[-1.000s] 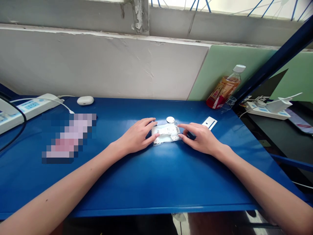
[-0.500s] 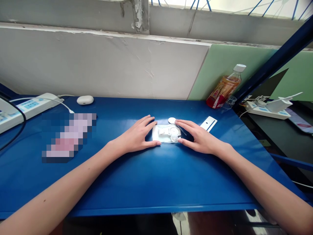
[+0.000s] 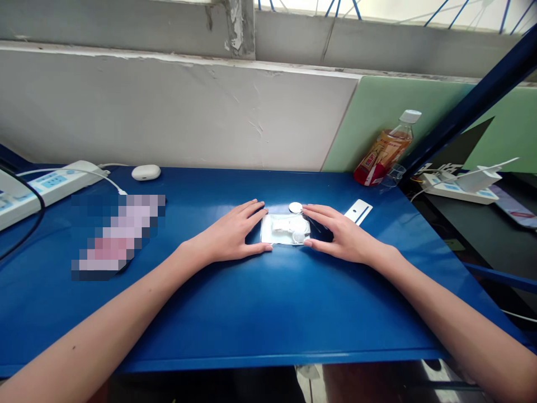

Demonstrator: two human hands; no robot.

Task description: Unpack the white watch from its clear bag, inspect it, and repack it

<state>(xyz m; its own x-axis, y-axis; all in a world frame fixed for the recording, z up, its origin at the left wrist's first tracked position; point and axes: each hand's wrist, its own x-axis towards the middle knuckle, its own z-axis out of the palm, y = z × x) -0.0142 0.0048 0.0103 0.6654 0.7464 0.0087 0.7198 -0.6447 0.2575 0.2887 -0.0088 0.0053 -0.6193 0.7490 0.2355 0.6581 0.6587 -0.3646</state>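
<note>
Flat on the blue desk lies a small clear plastic packet (image 3: 268, 230) with white, coiled cable-like contents, partly blurred by glare. My left hand (image 3: 232, 232) rests at its left end, thumb and fingers spread, fingertips by the corners. On the opposite side, my right hand (image 3: 342, 232) is also spread, with its thumb by the packet's lower right corner. A round white disc (image 3: 295, 207) sits just beyond the packet, close to my right fingertips. Behind my right hand is a white card (image 3: 359, 211) with a dark slot and a small hole.
A pixelated pinkish object (image 3: 121, 235) lies left, near a white cable. Behind it are a white earbud case (image 3: 146, 172) and a power strip (image 3: 52, 182). A drink bottle (image 3: 384, 154) leans by the blue post at right. Another power strip (image 3: 459, 187) stands beyond.
My left hand has shifted very slightly left, its thumb drawing back from the packet's lower edge. My right hand and the other things look almost unmoved.
</note>
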